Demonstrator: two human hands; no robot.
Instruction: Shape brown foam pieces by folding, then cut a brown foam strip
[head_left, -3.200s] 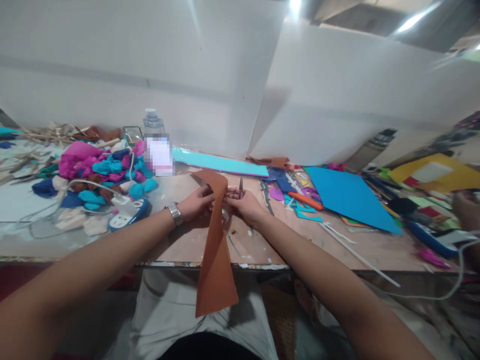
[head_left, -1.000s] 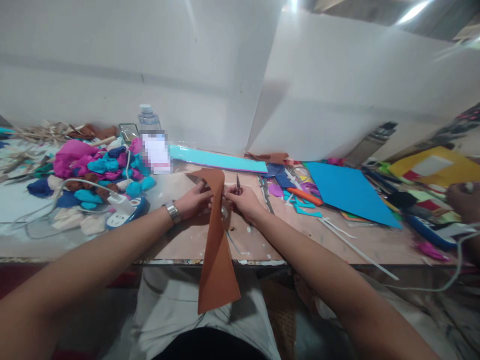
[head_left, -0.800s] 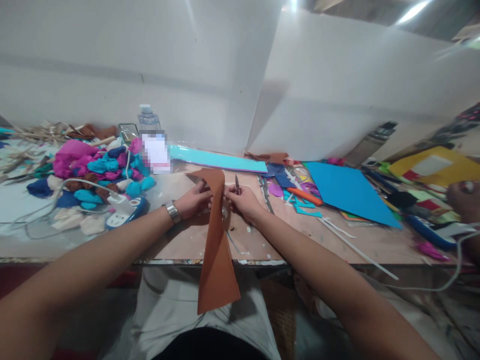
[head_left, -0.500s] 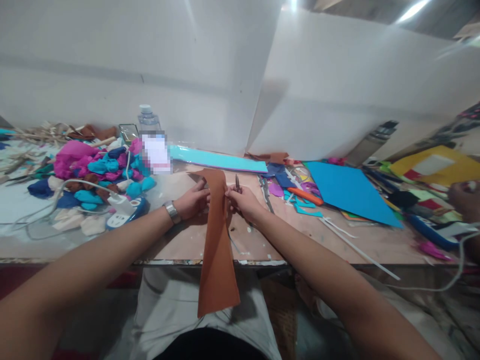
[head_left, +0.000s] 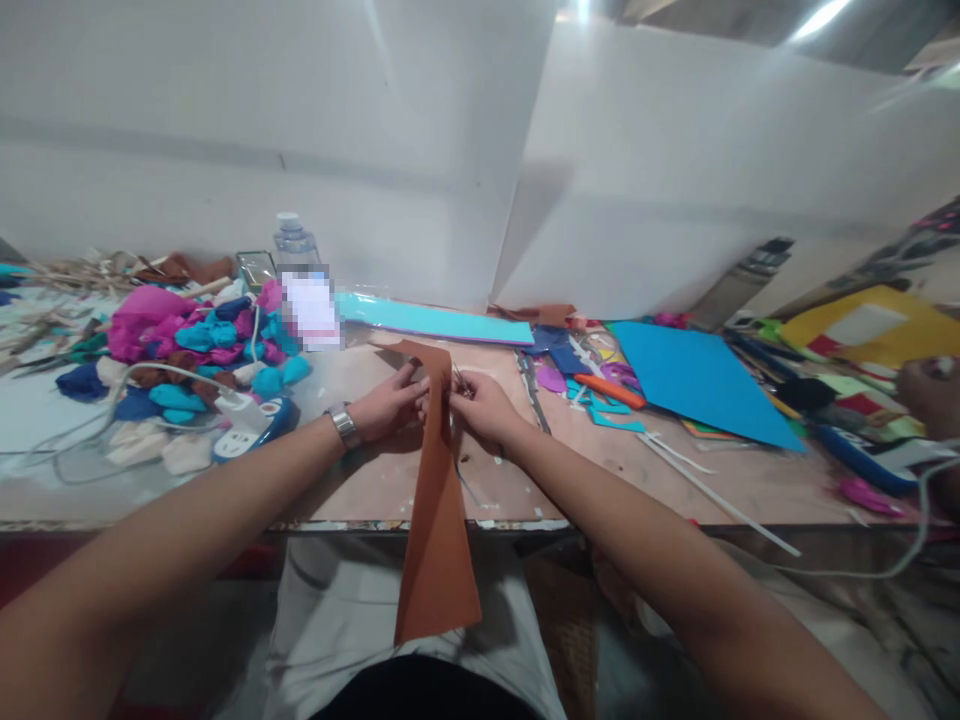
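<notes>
A long brown strip of paper or felt (head_left: 437, 540) hangs from between my hands, over the table's front edge and above my lap. My left hand (head_left: 390, 400), with a silver watch at its wrist, grips the strip's left edge near the top. On the other side my right hand (head_left: 484, 408) has its fingers closed at the strip's right edge. A small dark metal tool (head_left: 460, 376) shows at the right fingers; its shape is hard to make out.
Crumpled coloured bundles (head_left: 202, 330), a power strip (head_left: 251, 430) and a bottle (head_left: 295, 240) are at the left. Behind my hands lies a turquoise strip (head_left: 442, 322). To the right are an orange cutter (head_left: 611, 391), a blue sheet (head_left: 705, 380) and another person's hand (head_left: 928, 395).
The dark tool in my right hand has tipped down from upright toward the strip. The strip's upper part looks narrower and more bent between my fingers.
</notes>
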